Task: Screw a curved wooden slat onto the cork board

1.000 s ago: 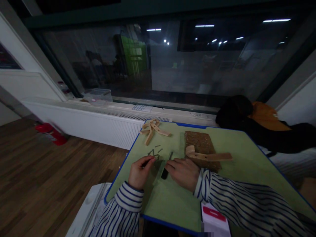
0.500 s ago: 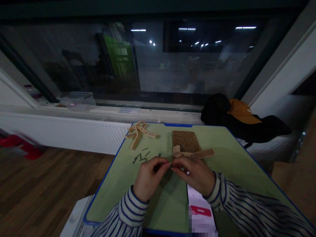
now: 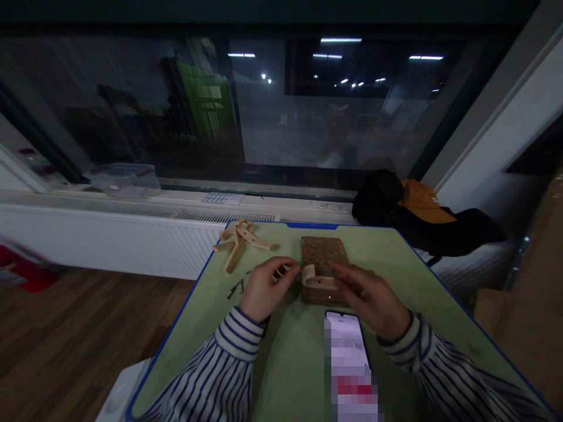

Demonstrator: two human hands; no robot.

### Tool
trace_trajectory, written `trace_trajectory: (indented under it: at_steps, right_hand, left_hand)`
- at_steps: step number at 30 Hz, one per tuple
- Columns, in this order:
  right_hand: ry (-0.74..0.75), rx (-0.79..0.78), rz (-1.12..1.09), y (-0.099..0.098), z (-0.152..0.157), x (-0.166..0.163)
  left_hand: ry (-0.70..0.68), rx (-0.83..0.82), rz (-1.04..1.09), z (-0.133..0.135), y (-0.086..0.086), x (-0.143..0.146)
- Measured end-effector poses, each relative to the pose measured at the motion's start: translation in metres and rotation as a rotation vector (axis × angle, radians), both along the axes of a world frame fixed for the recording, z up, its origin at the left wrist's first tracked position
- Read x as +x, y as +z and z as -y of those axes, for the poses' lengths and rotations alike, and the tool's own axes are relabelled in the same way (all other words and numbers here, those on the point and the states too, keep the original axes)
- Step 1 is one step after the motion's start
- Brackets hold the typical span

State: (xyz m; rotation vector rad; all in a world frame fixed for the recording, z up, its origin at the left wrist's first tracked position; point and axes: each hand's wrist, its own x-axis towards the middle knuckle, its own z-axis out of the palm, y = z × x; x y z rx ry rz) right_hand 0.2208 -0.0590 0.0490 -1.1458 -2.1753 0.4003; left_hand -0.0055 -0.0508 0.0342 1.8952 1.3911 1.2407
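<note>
A light wooden hook-shaped piece [image 3: 320, 282] with holes lies across a brown textured block [image 3: 323, 246] in clear wrap. My right hand [image 3: 373, 299] is over the right end of the wooden piece, thumb and fingers closed in a pinch; something small and dark may be at the tips, too blurred to name. My left hand [image 3: 268, 287] is just left of the block, thumb and forefinger pinched close together; what they hold, if anything, does not show. Behind it lie several thin dark screw-like pieces [image 3: 236, 288], partly hidden by the hand.
Several more curved wooden pieces [image 3: 240, 243] are piled at the table's back left. A phone [image 3: 347, 340] with its screen lit lies in front of the block. The green table [image 3: 285, 363] has a blue edge. Beyond stand a radiator [image 3: 176, 246], a clear plastic box [image 3: 125, 179] and dark clothing [image 3: 461, 225].
My hands were together at the fingertips and have moved apart. The right hand has gone right and over the wooden piece, uncovering the block's front and the phone's top. The view has shifted slightly.
</note>
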Motion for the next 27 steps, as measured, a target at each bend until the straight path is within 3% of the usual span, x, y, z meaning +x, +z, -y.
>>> trace_trajectory:
  at_steps: [11, 27]
  right_hand:
    - [-0.092, 0.074, 0.087, -0.014, -0.026, -0.009]
    - [-0.123, 0.177, 0.379, -0.020, -0.024, -0.020]
  left_hand:
    - [-0.141, -0.014, -0.048, -0.009, -0.034, 0.005]
    - [-0.174, -0.057, -0.088, -0.013, -0.042, 0.013]
